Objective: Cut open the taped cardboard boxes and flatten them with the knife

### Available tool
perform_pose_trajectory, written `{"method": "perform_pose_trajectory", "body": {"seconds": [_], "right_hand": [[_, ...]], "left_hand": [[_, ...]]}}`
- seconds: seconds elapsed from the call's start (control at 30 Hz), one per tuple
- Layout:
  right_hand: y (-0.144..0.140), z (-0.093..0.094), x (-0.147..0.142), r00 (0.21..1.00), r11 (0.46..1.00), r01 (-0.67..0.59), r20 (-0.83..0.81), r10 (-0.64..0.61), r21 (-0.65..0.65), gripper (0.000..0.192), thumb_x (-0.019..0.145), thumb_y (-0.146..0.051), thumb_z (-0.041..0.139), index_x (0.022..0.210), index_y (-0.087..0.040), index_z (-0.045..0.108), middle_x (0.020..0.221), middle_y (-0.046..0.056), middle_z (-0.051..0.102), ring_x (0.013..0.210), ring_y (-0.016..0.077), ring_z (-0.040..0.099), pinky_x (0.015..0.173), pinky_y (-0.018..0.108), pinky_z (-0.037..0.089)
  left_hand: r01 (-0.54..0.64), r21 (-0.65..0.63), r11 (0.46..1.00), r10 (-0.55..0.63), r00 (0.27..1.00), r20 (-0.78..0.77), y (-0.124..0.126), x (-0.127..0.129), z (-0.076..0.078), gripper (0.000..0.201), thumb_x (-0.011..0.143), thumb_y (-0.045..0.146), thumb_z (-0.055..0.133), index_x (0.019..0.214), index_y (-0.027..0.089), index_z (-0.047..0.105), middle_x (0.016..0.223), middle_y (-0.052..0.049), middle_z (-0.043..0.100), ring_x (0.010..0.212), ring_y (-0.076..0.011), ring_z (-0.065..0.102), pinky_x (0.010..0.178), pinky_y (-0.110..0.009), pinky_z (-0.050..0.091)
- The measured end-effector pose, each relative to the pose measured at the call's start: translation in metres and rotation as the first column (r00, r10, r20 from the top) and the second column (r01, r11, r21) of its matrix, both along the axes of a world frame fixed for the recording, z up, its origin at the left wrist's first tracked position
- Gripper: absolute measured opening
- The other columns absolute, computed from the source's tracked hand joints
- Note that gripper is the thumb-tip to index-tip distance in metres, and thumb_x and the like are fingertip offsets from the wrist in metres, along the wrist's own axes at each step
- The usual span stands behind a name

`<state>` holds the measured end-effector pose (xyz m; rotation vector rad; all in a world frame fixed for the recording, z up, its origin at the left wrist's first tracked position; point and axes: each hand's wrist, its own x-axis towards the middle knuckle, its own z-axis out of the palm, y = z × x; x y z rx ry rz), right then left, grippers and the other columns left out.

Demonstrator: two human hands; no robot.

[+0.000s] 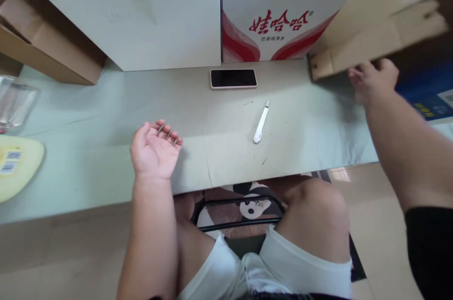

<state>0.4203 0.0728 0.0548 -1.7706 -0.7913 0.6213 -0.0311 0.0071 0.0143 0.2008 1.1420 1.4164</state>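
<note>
My left hand (155, 151) rests palm up above the pale green tabletop, its fingers loosely curled and apart. Thin green lines show at three of its fingertips; I cannot tell whether they are nails. At the right, my right hand (375, 78) is at the lower edge of an open cardboard box (368, 31). Its fingers are bent together and blurred, and whatever is between them is hidden. A white utility knife (262, 122) lies on the table between my hands. Behind it is a phone (233, 79) with a dark screen.
A large white box (170, 21) and a white-and-red carton (279, 26) stand along the back. Another cardboard box (67, 40) is at the left, near a clear plastic package (16, 102) and a yellow object with labels (21, 163). A blue box (433, 92) sits far right.
</note>
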Motion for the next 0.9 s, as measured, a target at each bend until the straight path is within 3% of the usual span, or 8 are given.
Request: {"method": "perform_pose_trajectory", "body": {"seconds": [0.1, 0.23, 0.4, 0.57, 0.7, 0.8, 0.9], "right_hand": [[0.038, -0.008, -0.009, 0.997, 0.995, -0.075, -0.012, 0.075, -0.061, 0.016, 0.086, -0.035, 0.068, 0.092, -0.021, 0.064, 0.090, 0.014, 0.074, 0.076, 0.0174, 0.073, 0.063, 0.032, 0.056], [0.063, -0.024, -0.024, 0.995, 0.982, -0.097, -0.011, 0.096, -0.162, 0.001, 0.090, -0.018, 0.059, 0.089, -0.018, 0.059, 0.075, 0.008, 0.069, 0.066, 0.0107, 0.068, 0.067, 0.029, 0.053], [0.069, -0.029, -0.054, 0.987, 0.958, -0.160, -0.005, 0.163, -0.239, 0.016, 0.092, -0.005, 0.050, 0.084, -0.017, 0.056, 0.067, 0.002, 0.063, 0.057, 0.0084, 0.063, 0.069, 0.031, 0.053], [0.063, -0.023, -0.120, 0.913, 0.900, -0.398, 0.016, 0.407, -0.179, 0.016, 0.088, -0.003, 0.056, 0.081, -0.017, 0.061, 0.069, 0.002, 0.068, 0.060, 0.0101, 0.065, 0.065, 0.027, 0.053], [0.073, -0.019, -0.204, 0.752, 0.754, -0.645, 0.072, 0.655, -0.122, 0.011, 0.081, -0.005, 0.066, 0.082, -0.017, 0.065, 0.070, 0.003, 0.071, 0.061, 0.0126, 0.067, 0.061, 0.027, 0.054], [0.085, -0.014, -0.281, 0.561, 0.591, -0.792, 0.200, 0.803, -0.152, 0.009, 0.083, -0.011, 0.064, 0.087, -0.018, 0.068, 0.070, 0.003, 0.071, 0.063, 0.0145, 0.067, 0.065, 0.030, 0.057], [0.094, -0.005, -0.363, 0.343, 0.439, -0.876, 0.384, 0.857, -0.199, 0.012, 0.085, -0.015, 0.062, 0.094, -0.018, 0.069, 0.084, 0.006, 0.074, 0.076, 0.0180, 0.071, 0.081, 0.037, 0.060]], "left_hand": [[0.000, 0.006, 1.000, 0.000, 1.000, 0.008, 0.001, -0.001, 0.002, 0.022, 0.088, 0.041, 0.056, 0.075, 0.023, 0.063, 0.071, -0.004, 0.061, 0.062, -0.0129, 0.058, 0.055, -0.025, 0.052], [-0.017, 0.018, 1.000, 0.016, 0.999, 0.035, 0.002, -0.007, 0.006, 0.023, 0.087, 0.039, 0.056, 0.073, 0.022, 0.061, 0.068, -0.002, 0.059, 0.059, -0.0118, 0.057, 0.054, -0.025, 0.051], [-0.025, 0.044, 0.999, 0.021, 0.995, 0.095, -0.002, -0.015, 0.013, 0.023, 0.086, 0.039, 0.056, 0.070, 0.022, 0.057, 0.064, -0.001, 0.055, 0.055, -0.0109, 0.054, 0.054, -0.025, 0.050], [-0.085, 0.057, 0.995, 0.073, 0.978, 0.194, -0.013, -0.025, 0.018, 0.023, 0.083, 0.038, 0.057, 0.069, 0.021, 0.053, 0.061, 0.002, 0.050, 0.052, -0.0099, 0.050, 0.053, -0.023, 0.046], [-0.150, 0.070, 0.986, 0.126, 0.954, 0.272, -0.017, -0.039, 0.018, 0.024, 0.082, 0.038, 0.057, 0.067, 0.020, 0.050, 0.059, 0.004, 0.044, 0.050, -0.0087, 0.046, 0.051, -0.022, 0.043], [-0.153, 0.094, 0.984, 0.116, 0.941, 0.319, -0.012, -0.054, 0.016, 0.030, 0.085, 0.034, 0.051, 0.060, 0.020, 0.043, 0.054, 0.006, 0.035, 0.044, -0.0078, 0.039, 0.048, -0.022, 0.038], [-0.139, 0.105, 0.985, 0.094, 0.933, 0.346, -0.002, -0.071, 0.015, 0.039, 0.090, 0.030, 0.043, 0.054, 0.020, 0.029, 0.049, 0.007, 0.022, 0.039, -0.0068, 0.029, 0.044, -0.021, 0.030]]}}
